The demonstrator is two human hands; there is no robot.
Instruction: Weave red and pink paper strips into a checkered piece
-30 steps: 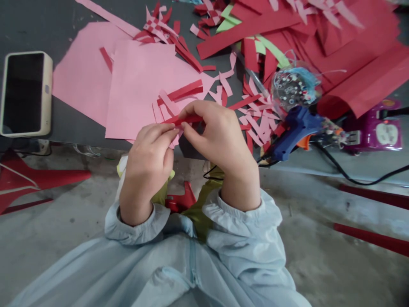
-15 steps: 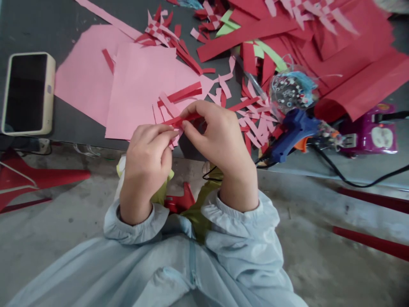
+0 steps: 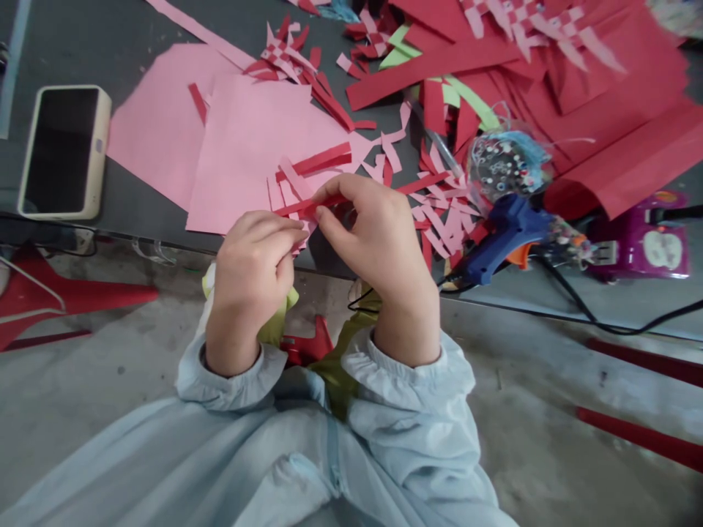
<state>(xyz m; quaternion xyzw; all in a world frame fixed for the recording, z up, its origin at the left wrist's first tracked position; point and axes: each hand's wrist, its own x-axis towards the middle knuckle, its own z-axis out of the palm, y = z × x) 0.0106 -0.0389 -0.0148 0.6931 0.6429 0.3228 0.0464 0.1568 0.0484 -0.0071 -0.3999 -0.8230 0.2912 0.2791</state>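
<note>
**At the table's near edge: red paper strip, held two-handed**

Over the near edge of the table (image 3: 82, 44), about mid-length, one red paper strip (image 3: 307, 207) is held just above it.

- Left hand (image 3: 250, 267): grip clenched, fingertips pinching the strip's left part.
- Right hand (image 3: 378, 241): grip clenched, thumb and forefinger grasping its right part.
- Judged handling: very light, thin and limp. It creases and tears readily and is not slippery. It is best taken by its flat faces near the ends, with finger pads only.
- Beneath: loose pink strips (image 3: 285, 192) on pink sheets (image 3: 247, 146).
- Toward the right edge: blue glue gun (image 3: 502, 234), corded.
</note>
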